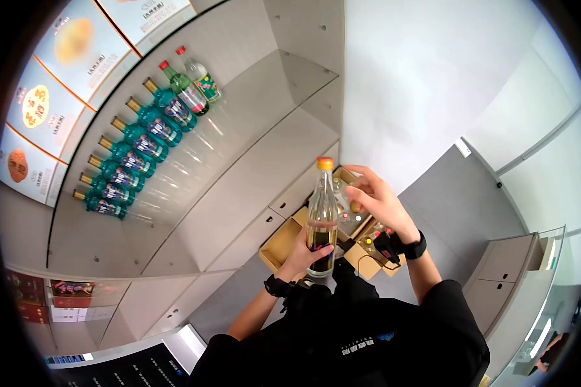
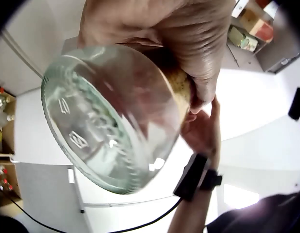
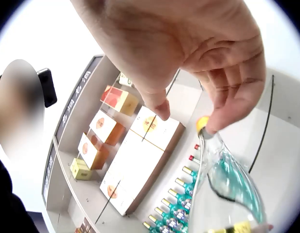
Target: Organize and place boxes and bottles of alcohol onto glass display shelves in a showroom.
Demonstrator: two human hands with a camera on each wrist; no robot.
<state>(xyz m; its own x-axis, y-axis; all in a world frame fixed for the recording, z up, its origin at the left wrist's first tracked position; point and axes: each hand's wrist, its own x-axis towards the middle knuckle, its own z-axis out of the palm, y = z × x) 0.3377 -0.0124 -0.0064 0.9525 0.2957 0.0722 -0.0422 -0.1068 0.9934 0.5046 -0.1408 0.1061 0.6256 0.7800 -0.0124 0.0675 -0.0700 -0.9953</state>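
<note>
My left hand (image 1: 303, 255) grips a clear glass bottle (image 1: 323, 209) with an orange cap (image 1: 325, 164) around its labelled lower part. The bottle stands upright in the head view, and the left wrist view looks at its embossed glass base (image 2: 87, 131). My right hand (image 1: 379, 205) is raised just right of the bottle, thumb and fingers bent and apart, nothing between them. From the right wrist view, the right hand's fingertips overlap the cap's edge (image 3: 202, 122). The left palm and most of the label are hidden.
On the glass shelf (image 1: 239, 106) at left stand a row of teal bottles (image 1: 135, 158), a green bottle (image 1: 184, 90) and a clear bottle (image 1: 201, 79). Below lie an open carton (image 1: 272, 253) and boxes holding bottles. A glass-topped cabinet (image 1: 507, 264) stands at right.
</note>
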